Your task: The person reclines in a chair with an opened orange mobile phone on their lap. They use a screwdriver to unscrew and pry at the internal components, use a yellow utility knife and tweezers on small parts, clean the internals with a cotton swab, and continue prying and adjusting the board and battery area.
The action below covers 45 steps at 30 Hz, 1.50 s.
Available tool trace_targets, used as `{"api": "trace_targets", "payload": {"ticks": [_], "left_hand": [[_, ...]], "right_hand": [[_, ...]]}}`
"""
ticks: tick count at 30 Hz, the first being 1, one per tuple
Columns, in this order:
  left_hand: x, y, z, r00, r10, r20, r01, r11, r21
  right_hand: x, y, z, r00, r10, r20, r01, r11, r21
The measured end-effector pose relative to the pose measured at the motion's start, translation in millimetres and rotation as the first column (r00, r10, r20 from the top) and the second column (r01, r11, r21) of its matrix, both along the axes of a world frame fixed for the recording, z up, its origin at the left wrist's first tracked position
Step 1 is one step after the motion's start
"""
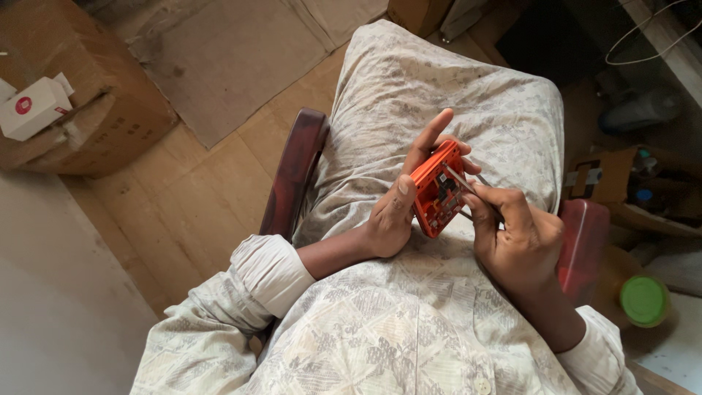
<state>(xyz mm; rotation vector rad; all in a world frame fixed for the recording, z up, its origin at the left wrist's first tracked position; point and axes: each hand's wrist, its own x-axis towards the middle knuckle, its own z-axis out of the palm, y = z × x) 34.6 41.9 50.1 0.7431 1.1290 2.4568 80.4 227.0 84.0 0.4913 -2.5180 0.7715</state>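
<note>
Orange device (436, 190) sits gripped in left hand (395, 212), fingers wrapped around it; right hand (515, 234) just beside, pinching thin tool (459, 179) touching it.

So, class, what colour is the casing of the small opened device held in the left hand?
Orange, seen in the head view: the small opened plastic device in the left hand.

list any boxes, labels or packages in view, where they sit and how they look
Large cardboard box: top left on the floor, brown, flaps partly open.
Small white carton: lying on that box, oblong, with a round red mark.
Open cardboard box: right edge beside the chair, brown, holding small items, a pale label on its side.
</note>
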Motion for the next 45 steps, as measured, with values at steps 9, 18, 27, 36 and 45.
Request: {"api": "trace_targets", "payload": {"ticks": [9, 18, 27, 36, 45], "left_hand": [[-0.2, 0.7, -1.2, 1.0, -0.003, -0.002, 0.003, 1.0, 0.006], [-0.9, 1.8, -3.2, 1.0, -0.002, -0.025, 0.003, 1.0, 0.011], [0.7, 1.3, -2.2, 1.0, 0.0, -0.031, 0.0, 1.0, 0.015], [-0.2, 1.4, -2.5, 0.999, 0.007, -0.037, -0.006, 1.0, 0.007], [-0.7, 0.3, 0.0, 0.999, -0.014, -0.047, 0.013, 1.0, -0.019]], "right_hand": [[0.4, -4.7, 9.5, 0.999, -0.033, 0.023, 0.03, 0.993, 0.114], [1.0, -7.8, 13.3, 0.999, -0.04, 0.008, 0.039, 0.994, 0.1], [2.5, -5.4, 12.4, 1.0, -0.026, -0.009, 0.026, 0.992, 0.125], [1.2, -3.8, 9.4, 0.999, -0.022, -0.025, 0.025, 0.994, 0.106], [2.7, -4.7, 2.5, 0.999, -0.035, -0.01, 0.034, 0.996, -0.088]]}}
